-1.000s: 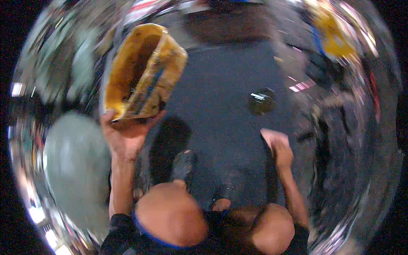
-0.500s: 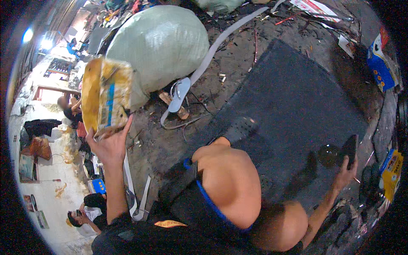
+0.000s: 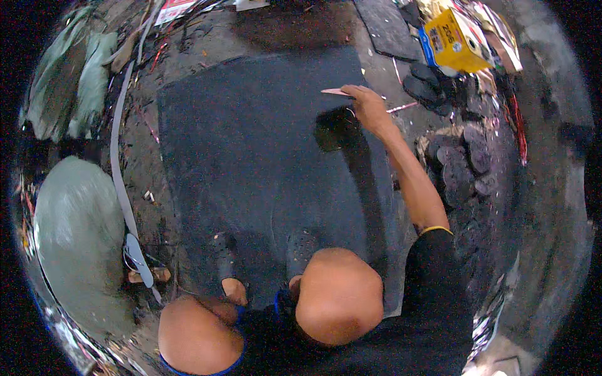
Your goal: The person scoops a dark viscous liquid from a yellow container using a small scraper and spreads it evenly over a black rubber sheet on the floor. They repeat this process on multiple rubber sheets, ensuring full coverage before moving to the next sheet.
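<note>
My right hand (image 3: 369,108) is pinched on a thin pinkish flat piece (image 3: 337,92), seen nearly edge-on above a large black sheet (image 3: 251,125). Just below the fingers is a dark, glossy, squarish patch (image 3: 332,130); I cannot tell whether it is an object or partly shadow. A long shadow of my arm falls over the sheet. My feet, in dark clogs with holes (image 3: 303,245), are on the sheet's near part, in front of my bent knees. My left hand is out of view.
A yellow box (image 3: 456,42) stands at the far right, near black sandals (image 3: 426,88). Dark sole-shaped pieces (image 3: 458,169) are heaped right of my arm. On the left are a bulging pale sack (image 3: 78,232), a long grey strip (image 3: 119,144) and a light-blue flip-flop (image 3: 138,260).
The view has swung right. My left hand, which held up a yellow and white packet-like thing, has gone out of view. The flat piece in my right hand now appears pinkish and edge-on.
</note>
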`<state>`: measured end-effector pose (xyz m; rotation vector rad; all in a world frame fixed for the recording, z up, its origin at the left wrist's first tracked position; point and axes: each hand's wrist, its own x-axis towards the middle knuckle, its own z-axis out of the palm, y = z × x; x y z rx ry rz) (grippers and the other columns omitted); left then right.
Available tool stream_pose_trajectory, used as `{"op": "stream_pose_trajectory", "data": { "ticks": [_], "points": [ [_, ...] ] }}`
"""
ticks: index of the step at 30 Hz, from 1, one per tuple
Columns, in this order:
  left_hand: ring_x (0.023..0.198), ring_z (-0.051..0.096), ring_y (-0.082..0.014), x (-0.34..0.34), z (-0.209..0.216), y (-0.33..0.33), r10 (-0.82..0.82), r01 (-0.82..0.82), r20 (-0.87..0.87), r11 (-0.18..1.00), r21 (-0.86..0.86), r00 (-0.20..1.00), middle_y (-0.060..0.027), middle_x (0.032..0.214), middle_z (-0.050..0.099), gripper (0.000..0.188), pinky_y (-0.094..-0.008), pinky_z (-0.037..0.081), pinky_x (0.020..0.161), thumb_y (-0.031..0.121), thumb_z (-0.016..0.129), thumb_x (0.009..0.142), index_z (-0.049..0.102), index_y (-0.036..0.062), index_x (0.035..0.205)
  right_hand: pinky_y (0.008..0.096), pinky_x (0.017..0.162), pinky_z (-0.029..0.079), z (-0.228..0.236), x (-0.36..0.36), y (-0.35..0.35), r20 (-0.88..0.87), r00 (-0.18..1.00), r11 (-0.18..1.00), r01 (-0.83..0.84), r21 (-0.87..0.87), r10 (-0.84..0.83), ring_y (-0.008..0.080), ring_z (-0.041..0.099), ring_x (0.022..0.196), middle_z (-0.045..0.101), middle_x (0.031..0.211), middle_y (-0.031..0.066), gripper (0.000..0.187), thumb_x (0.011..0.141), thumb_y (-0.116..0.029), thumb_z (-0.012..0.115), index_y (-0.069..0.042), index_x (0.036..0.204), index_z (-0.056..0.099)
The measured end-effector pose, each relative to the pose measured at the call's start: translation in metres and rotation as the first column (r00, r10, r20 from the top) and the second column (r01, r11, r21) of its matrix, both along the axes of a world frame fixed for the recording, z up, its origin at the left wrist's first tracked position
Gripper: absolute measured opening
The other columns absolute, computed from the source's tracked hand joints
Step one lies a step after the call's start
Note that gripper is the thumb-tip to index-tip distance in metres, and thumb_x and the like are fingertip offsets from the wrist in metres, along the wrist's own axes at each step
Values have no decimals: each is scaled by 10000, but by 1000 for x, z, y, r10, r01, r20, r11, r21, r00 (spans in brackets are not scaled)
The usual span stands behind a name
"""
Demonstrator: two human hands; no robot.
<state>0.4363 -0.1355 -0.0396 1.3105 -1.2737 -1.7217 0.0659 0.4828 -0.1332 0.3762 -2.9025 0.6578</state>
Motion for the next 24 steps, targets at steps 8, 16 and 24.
{"op": "stream_pose_trajectory", "data": {
  "ticks": [8,16,24],
  "points": [
    [1391,470,-330,-4,-2,-28,-206,211,178,977,-9,962,-141,1529,476,650,-579,392,1091,383,643,1009,468,51,1539,464,1053,547,3,137,-29,214,974,996,-87,18,81,358,684,1223,746,1284,139,321,960,-146,570,-116,1205,776],
    [1312,547,-299,-52,-24,-44,-434,448,295,894,21,851,-130,1455,541,564,-506,476,1017,361,626,1052,512,38,1499,440,1081,537,1,398,-50,510,749,866,500,-14,-424,348,698,1222,754,1257,143,447,800,49,671,-35,1232,749],
    [1234,624,-268,-208,-32,-105,-719,882,510,389,-268,472,-119,1381,605,484,-433,560,943,338,609,1094,556,24,1459,355,961,555,168,328,-60,423,555,472,832,-292,-717,196,742,1053,802,1163,113,333,941,-131,727,12,1241,752]
  ]
}}
